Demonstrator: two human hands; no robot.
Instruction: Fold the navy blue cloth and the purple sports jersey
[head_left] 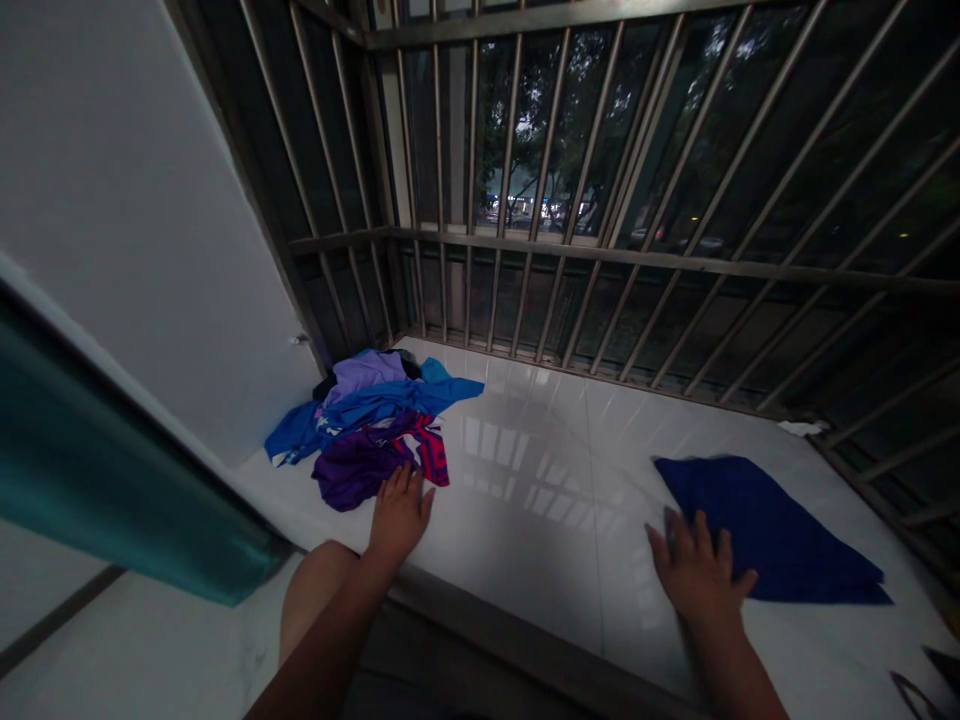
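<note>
Head view is looking down across a scene that runs from a teal curtain (pixel 112 480) hanging at the far left, past a white wall (pixel 135 200), to a bare knee (pixel 315 610) poking in at the lower edge. Next along, a heap of clothes (pixel 360 430) is sitting bunched on a white tiled ledge (pixel 540 470) in the corner by the wall, with light blue, lilac, deep purple and pink-striped fabrics tangled together. The left hand (pixel 400 515) is resting just in front of this heap, its fingers (pixel 397 485) spread and relaxed, with the fingertips at or almost at the purple and striped fabric and nothing gripped. Further right, across a stretch of bare tile, the right hand (pixel 699 570) is lying flat at the near edge of a navy cloth (pixel 772 530), its fingers open rather than clenched, pressing on or beside the fabric without pinching it. That 1 cloth is lying spread out alone, its edges slightly blurred, while the other garments are remaining in 1 unsorted pile. Steel window bars (pixel 600 180) are rising behind the ledge, and a small white scrap (pixel 802 428) is lying against their base at the right.
</note>
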